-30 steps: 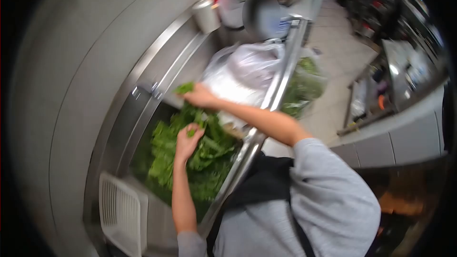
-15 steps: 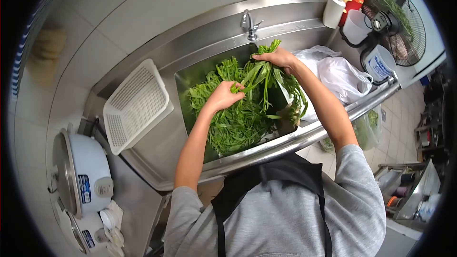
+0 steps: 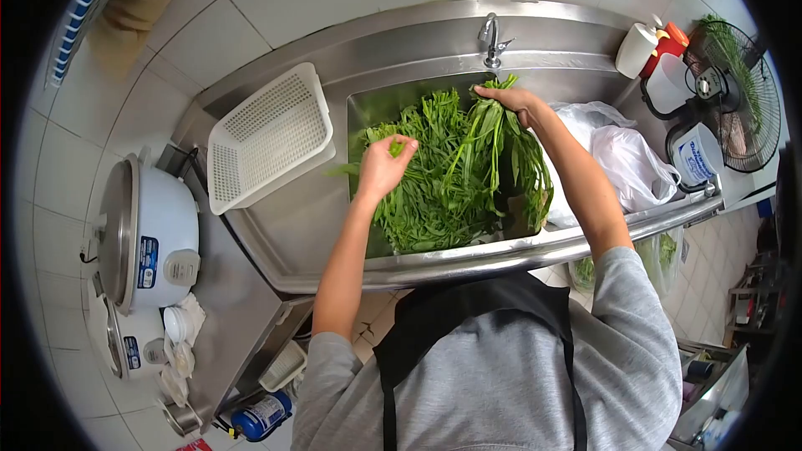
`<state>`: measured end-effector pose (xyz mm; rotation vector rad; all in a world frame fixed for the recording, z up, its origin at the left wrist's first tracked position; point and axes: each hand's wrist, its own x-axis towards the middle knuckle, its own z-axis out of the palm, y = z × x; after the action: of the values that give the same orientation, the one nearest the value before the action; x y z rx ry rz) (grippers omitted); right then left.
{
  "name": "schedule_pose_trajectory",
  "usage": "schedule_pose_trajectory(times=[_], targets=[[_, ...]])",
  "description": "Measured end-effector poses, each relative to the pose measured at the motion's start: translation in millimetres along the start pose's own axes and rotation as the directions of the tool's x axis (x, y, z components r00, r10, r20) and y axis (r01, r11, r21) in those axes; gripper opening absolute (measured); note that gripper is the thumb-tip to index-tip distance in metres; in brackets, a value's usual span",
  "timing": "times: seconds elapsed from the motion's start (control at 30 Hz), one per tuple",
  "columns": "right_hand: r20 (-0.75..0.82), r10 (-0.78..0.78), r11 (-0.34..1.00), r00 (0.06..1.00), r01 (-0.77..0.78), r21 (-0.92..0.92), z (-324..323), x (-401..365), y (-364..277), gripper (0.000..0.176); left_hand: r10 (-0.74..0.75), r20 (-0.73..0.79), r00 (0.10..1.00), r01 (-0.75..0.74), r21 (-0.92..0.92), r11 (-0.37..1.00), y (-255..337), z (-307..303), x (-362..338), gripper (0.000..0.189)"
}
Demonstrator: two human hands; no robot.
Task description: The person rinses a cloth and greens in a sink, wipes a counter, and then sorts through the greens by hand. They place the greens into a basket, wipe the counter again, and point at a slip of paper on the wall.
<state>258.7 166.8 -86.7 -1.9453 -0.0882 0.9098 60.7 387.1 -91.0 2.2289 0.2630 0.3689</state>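
A steel sink basin [image 3: 361, 108] holds a large heap of leafy greens [image 3: 426, 200]. Over the heap's left side is my left hand [image 3: 386, 165], its fingers pinched on a small piece of green leaf. My right hand [image 3: 511, 100] grips a bunch of long-leaved greens [image 3: 526, 159] near its upper end, at the basin's right side. The leaves of that bunch hang down from the hand toward the basin's front right.
A white perforated basket [image 3: 271, 138] stands left of the basin, under it another white rim. White plastic bags [image 3: 626, 159] lie to the right, near a bucket [image 3: 697, 154] and a fan [image 3: 739, 92]. Behind is the faucet [image 3: 493, 42]; a rice cooker [image 3: 159, 225] is at left.
The view has shifted, so the sink sits further right. My left hand has moved left, away from the bunch, with a leaf piece in it. My right hand still holds the bunch.
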Motion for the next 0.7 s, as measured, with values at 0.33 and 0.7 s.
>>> schedule_pose_trajectory(times=[0.33,0.7], targets=[[0.187,-0.374,0.919,0.909,0.335,0.210,43.7,-18.1,-0.4,0.060,-0.062,0.474,0.879,0.113,-0.080,0.990,38.6,18.9,8.9,0.029],[0.147,-0.326,0.930,0.934,0.288,0.230,55.2,-32.7,5.3,0.048,-0.118,0.474,0.873,0.334,-0.404,0.851,25.2,41.3,9.5,0.019]])
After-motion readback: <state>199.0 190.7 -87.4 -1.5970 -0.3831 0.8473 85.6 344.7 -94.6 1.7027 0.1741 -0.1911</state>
